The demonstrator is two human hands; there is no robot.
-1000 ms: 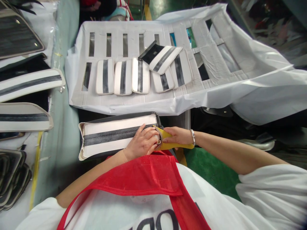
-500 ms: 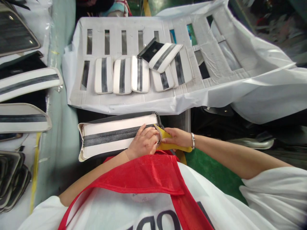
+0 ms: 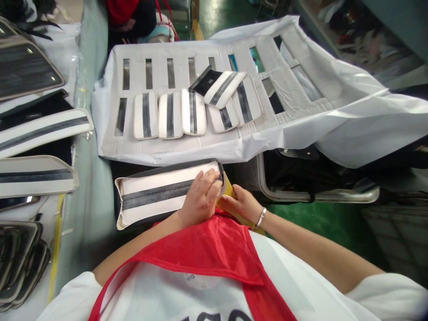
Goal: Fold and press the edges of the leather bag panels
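A long black piece, which looks like a bag body, shows its white face (image 3: pixel 150 207) with a dark lengthwise stripe and stands in front of my apron. My left hand (image 3: pixel 199 198) lies over its right end, fingers bent and closed on the edge there. Against that same end is a stiff yellow sheet (image 3: pixel 228 182), curved upward. My right hand (image 3: pixel 246 206) grips the sheet, thumb on its near side; the other fingers are partly hidden. The fingertips of both hands are close together, and the exact contact at the edge is hard to see.
Beyond the piece stands a white-covered rack (image 3: pixel 157 154) with rectangular slots. Several smaller striped pieces (image 3: pixel 170 111) lie on it, one tilted over others. At left, a bench (image 3: pixel 85 178) carries more striped pieces (image 3: pixel 36 176) and stacked dark panels (image 3: pixel 20 263). A metal-framed bin (image 3: pixel 321 196) is at right.
The view has shifted slightly. My right hand has moved lower and nearer my body with the yellow sheet, which now tilts more steeply. My left hand's fingers are lifted and bent more over the end.
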